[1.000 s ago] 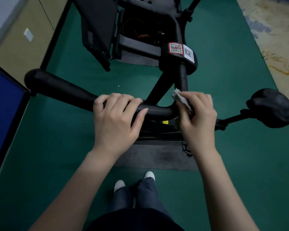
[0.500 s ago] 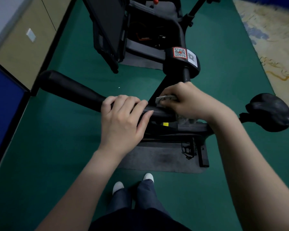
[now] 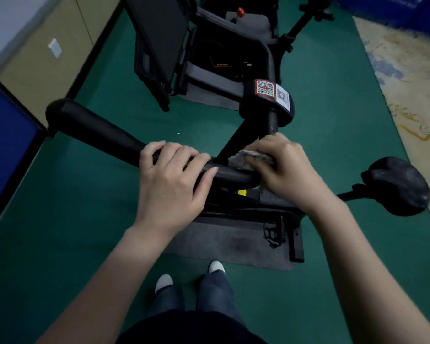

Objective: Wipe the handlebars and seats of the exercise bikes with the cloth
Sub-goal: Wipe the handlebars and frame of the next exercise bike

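Head view: I was looking straight down past both forearms at the near exercise bike.
Left hand [image 3: 171,180]: I had its fingers curled over the top of the handlebar [image 3: 97,127], gripping the bare tube. I judged this grip was there to steady the bar against the rubbing beside it.
Right hand [image 3: 283,170]: it was clamped on the cloth [image 3: 248,156] and pressing it onto the bar's inner end, where the tube bends toward the centre stem. The two hands sat just beside each other, not touching.
Cloth: a pale, crumpled wad, mostly hidden under the fingers. I took the bunching as a way to put pressure on a round tube.
Handlebar reach: the long grip ran away up-left to its rounded end with no cloth on it. I could not tell whether that stretch was clean.
Seat [image 3: 397,186]: it stood on its post well apart at the right, with nothing touching it. By my reading it was left for afterwards.
QR stickers [image 3: 266,88]: on the stem collar just beyond the right hand.
Second bike [image 3: 209,45]: behind the first, untouched.
Mat [image 3: 233,244]: grey, under the bike on the green floor [image 3: 85,219]. My shoes [image 3: 164,281] were near its edge, close enough for both hands to reach.
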{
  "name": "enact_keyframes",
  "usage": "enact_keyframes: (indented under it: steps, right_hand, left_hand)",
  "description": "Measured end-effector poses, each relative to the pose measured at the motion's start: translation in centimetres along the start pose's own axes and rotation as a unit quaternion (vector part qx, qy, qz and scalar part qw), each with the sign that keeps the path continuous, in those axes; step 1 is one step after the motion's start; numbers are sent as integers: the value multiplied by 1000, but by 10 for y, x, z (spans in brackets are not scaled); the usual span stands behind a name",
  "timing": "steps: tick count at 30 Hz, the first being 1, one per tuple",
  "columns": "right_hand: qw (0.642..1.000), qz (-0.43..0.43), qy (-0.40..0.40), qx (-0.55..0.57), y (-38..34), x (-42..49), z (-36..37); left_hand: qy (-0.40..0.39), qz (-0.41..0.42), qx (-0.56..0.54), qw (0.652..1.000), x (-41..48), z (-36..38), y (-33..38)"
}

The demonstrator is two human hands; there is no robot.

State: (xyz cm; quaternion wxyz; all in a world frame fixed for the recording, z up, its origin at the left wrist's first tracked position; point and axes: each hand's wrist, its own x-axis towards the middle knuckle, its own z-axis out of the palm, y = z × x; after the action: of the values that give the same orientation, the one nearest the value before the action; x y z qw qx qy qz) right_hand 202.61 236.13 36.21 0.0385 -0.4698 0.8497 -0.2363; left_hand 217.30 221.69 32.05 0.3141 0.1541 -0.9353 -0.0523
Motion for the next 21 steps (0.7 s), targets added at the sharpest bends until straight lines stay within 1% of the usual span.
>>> enact_keyframes:
  steps: [2,4,9,12,16,19,21]
  right_hand:
    - [997,4,81,18,8,-7,6]
    - [990,5,130,46,11,-13,12]
    - [977,-42,176,111,26,-18,21]
    - [964,-46,216,145,33,-16,25]
    - [952,-74,226,193,43,-21,30]
    - [941,-33,249,229,57,-9,28]
    - [933,-22,261,245,61,-5,29]
  left_hand:
    - [-3,-24,-1,1000,1,0,6]
    - [-4,-42,-2,999,3,1,18]
    - [-8,-62,2,998,6,14,54]
    - [-8,-81,17,997,5,21,64]
    - [4,-102,20,995,5,26,68]
    - [10,-104,20,994,4,27,68]
    - [10,-106,21,994,3,27,69]
